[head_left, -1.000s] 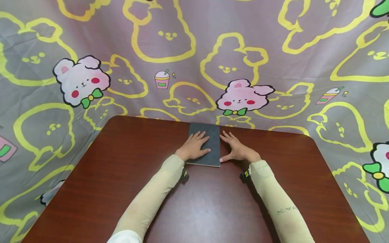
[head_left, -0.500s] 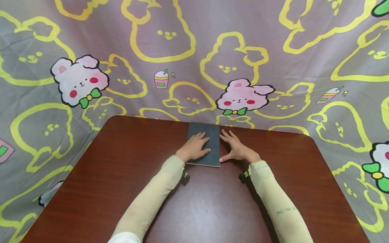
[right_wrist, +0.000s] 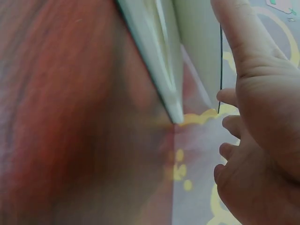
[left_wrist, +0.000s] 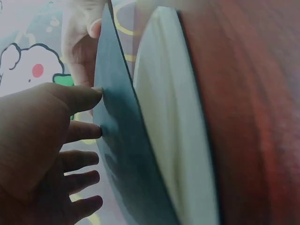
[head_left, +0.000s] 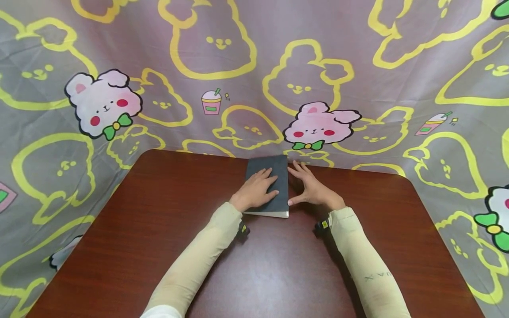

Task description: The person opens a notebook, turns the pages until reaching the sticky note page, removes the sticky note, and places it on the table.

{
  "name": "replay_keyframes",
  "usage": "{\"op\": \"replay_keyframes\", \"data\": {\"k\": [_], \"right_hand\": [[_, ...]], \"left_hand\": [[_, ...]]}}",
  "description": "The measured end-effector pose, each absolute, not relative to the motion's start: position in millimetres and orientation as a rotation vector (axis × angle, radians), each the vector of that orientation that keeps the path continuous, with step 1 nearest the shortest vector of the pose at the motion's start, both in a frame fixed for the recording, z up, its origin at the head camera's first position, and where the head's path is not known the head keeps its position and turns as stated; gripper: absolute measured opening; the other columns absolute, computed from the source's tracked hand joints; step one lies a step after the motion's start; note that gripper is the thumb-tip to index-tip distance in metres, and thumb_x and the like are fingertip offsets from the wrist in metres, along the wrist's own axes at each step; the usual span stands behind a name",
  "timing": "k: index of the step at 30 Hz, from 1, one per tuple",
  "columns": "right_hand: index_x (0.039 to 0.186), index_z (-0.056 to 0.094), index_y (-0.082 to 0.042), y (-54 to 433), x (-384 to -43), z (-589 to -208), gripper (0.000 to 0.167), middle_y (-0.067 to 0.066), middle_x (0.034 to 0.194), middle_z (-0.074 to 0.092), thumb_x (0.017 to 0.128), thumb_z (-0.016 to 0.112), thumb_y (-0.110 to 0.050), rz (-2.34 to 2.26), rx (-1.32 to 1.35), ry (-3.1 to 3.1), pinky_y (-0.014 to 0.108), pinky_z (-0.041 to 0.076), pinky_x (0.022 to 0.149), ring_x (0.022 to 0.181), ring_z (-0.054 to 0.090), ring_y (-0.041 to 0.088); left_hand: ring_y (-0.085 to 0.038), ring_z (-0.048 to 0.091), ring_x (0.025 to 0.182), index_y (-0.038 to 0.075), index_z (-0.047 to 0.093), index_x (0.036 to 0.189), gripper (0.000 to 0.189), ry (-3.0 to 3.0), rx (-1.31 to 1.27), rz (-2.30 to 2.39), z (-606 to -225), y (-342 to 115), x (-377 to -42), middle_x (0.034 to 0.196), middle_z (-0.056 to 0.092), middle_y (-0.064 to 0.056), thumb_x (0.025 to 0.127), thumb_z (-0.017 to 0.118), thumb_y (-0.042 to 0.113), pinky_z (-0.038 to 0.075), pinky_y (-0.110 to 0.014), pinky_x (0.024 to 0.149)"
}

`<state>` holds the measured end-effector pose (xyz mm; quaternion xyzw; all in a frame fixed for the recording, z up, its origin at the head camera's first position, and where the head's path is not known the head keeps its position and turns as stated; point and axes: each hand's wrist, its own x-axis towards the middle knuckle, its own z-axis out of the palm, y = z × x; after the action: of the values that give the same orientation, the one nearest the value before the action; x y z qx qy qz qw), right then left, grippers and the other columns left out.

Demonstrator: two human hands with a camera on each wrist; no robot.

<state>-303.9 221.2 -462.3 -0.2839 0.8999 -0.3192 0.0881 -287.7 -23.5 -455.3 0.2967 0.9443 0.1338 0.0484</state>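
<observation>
A notebook (head_left: 280, 185) with a dark blue-grey cover lies near the far edge of the table, its right side raised a little. In the left wrist view, a gap separates the cover (left_wrist: 124, 136) from the pale pages (left_wrist: 173, 117). My left hand (head_left: 254, 190) rests on the cover with spread fingers, fingertips touching it. To the right, my right hand (head_left: 314, 190) has its thumb and fingers apart along the cover's free edge. In the right wrist view, the fingertips (right_wrist: 227, 124) sit close by that edge; exact contact is hard to tell.
The brown wooden table (head_left: 159, 229) extends around the notebook on both sides and toward me. A grey curtain (head_left: 238, 39) with cartoon prints hangs behind the table's far edge and along its sides.
The cover's right side has risen from the pages, and more of the pale page edge shows. My right hand has moved slightly up with it; my left hand remains on the cover.
</observation>
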Motion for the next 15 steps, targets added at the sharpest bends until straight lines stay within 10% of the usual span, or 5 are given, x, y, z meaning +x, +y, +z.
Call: {"op": "replay_keyframes", "data": {"k": [15], "right_hand": [[0.160, 0.027, -0.001, 207, -307, -439, 0.112, 0.026, 0.168, 0.007, 0.075, 0.091, -0.037, -0.989, -0.967, 2.705, 0.072, 0.013, 0.117, 0.154, -0.002, 0.049]], "left_hand": [[-0.037, 0.026, 0.154, 0.012, 0.048, 0.153, 0.060, 3.000, 0.926, 0.442, -423, -12, -284, 0.165, 0.031, -0.015, 0.104, 0.054, 0.045, 0.024, -0.051, 0.124]]}}
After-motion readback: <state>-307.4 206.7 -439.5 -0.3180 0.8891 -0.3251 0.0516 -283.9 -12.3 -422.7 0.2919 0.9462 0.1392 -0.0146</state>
